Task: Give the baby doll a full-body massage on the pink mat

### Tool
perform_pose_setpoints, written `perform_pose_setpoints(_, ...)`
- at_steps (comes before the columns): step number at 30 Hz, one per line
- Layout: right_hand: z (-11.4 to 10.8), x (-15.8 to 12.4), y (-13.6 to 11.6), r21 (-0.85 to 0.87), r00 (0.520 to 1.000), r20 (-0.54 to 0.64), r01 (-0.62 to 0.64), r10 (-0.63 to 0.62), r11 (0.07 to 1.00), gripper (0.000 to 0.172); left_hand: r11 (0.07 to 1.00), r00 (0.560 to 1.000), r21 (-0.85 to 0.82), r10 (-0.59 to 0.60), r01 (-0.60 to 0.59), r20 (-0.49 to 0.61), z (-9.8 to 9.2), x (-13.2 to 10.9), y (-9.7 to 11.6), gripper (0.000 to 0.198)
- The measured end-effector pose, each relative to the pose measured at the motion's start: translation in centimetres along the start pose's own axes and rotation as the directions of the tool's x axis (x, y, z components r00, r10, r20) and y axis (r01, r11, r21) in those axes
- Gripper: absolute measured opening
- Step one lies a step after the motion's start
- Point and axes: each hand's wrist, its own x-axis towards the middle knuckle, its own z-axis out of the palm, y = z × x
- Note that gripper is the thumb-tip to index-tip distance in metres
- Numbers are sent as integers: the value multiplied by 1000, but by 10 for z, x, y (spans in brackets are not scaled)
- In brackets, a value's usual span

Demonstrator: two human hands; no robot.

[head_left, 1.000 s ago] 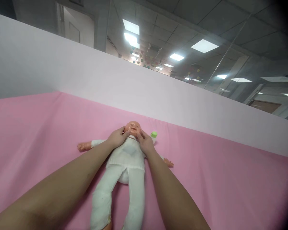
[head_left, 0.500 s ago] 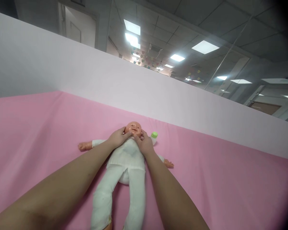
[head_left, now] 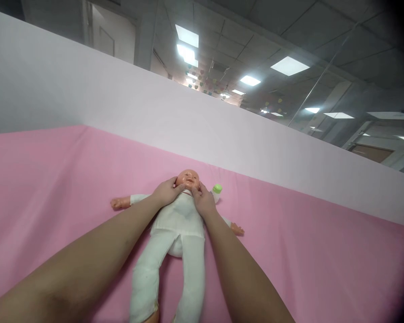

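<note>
A baby doll (head_left: 180, 224) in a white suit lies on its back on the pink sheet (head_left: 54, 179), arms spread and legs toward me. My left hand (head_left: 165, 193) rests on its shoulder with fingers against the left side of its head (head_left: 187, 178). My right hand (head_left: 204, 200) lies on the other shoulder, fingers touching the head's right cheek. Both hands cup the head between them, fingers curved and pressed on it.
A small bottle with a green cap (head_left: 217, 189) lies on the sheet just right of the doll's head. A low pale wall (head_left: 121, 107) borders the pink surface at the back and left. Ceiling lights hang beyond it.
My right hand's fingers slid in toward the doll's chin and back out to its cheek. The doll and my left hand have stayed almost still.
</note>
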Motion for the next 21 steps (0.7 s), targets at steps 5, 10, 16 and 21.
perform_pose_setpoints(5, 3, 3, 9, 67, 999, -19, 28, -26, 997, 60, 999, 1000, -54, -1, 1, -4, 1, 3, -3, 65)
perform_pose_setpoints(10, 6, 4, 13, 153, 999, -39, 2, 4, 988, 61, 995, 1000, -96, -5, 2, -24, 2, 4, -1, 64)
perform_pose_setpoints(16, -4, -3, -3, 67, 1000, 1, -20, 20, 998, 70, 997, 1000, -77, -8, 8, -8, -1, -1, 4, 65)
perform_pose_setpoints(21, -8, -7, -14, 73, 998, 37, -44, 41, 996, 87, 1000, 999, -30, -4, 5, 37, -4, -6, 10, 62)
